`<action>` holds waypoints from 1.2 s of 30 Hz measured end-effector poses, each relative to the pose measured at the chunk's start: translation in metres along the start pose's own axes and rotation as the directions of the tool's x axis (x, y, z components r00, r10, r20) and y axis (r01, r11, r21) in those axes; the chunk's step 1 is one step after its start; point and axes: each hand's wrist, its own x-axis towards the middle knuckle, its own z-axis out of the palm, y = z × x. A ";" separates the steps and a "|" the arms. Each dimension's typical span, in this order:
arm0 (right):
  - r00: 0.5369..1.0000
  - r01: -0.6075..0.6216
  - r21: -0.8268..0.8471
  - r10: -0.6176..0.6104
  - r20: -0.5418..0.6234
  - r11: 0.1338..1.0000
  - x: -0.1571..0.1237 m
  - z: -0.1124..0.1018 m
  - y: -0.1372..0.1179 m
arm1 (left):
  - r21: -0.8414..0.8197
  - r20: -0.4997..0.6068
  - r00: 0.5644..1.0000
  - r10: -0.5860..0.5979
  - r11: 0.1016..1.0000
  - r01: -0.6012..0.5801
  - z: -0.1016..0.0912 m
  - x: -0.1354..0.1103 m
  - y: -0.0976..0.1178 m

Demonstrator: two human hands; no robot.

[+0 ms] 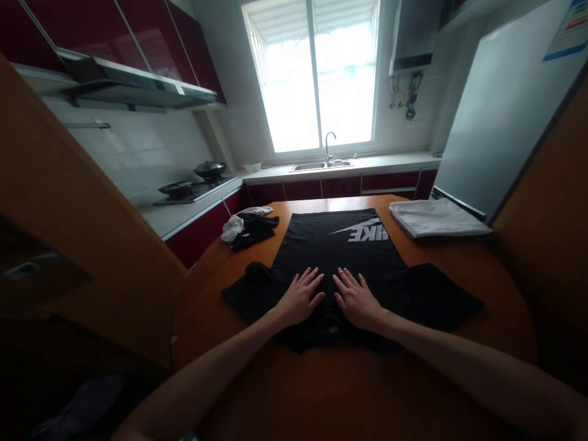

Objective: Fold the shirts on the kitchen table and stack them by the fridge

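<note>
A black T-shirt (340,263) with a white printed logo lies spread on the wooden table (340,386), its collar toward me and its hem at the far side. Flat on the upper middle of the shirt rests my left hand (301,298), fingers stretched out. My right hand (356,299) lies just beside it, also flat with fingers apart. Neither hand grips the cloth. The left sleeve is bunched a little where it meets the body, while the right sleeve reaches out across the table.
At the table's far left sits a crumpled pile of black and white clothes (250,228). A folded white cloth stack (436,217) lies at the far right, near the fridge (500,110). Beyond are a counter with a sink (321,166) and a stove with pans (210,170).
</note>
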 end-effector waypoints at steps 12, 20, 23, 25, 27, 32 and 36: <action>1.000 0.010 0.033 -0.010 -0.013 0.999 -0.007 0.000 -0.004 | 0.013 -0.027 0.999 -0.032 0.999 0.033 0.000 0.002 -0.012; 1.000 -0.023 0.039 0.022 0.010 0.999 -0.008 -0.002 -0.002 | 0.013 0.016 0.997 -0.073 0.997 0.073 -0.004 -0.001 -0.009; 0.999 -0.034 0.038 0.035 -0.024 0.999 -0.008 -0.002 0.000 | 0.016 -0.006 0.997 -0.077 0.997 0.077 0.000 0.000 -0.008; 0.999 -0.052 0.034 0.052 0.001 0.998 -0.007 -0.001 0.001 | 0.015 0.021 0.996 -0.082 0.997 0.081 0.002 0.000 -0.008; 0.998 -0.063 0.030 0.062 0.032 0.998 -0.007 0.001 0.002 | 0.008 0.024 0.997 -0.079 0.997 0.079 -0.001 0.001 -0.009; 0.998 -0.068 0.034 0.068 0.012 0.997 -0.007 0.003 0.004 | -0.034 -0.160 0.980 -0.120 0.993 0.117 -0.036 -0.002 -0.043; 0.998 -0.054 0.033 0.054 -0.009 0.998 -0.007 0.003 0.004 | -0.014 -0.222 0.900 -0.375 0.924 0.381 -0.073 -0.018 -0.107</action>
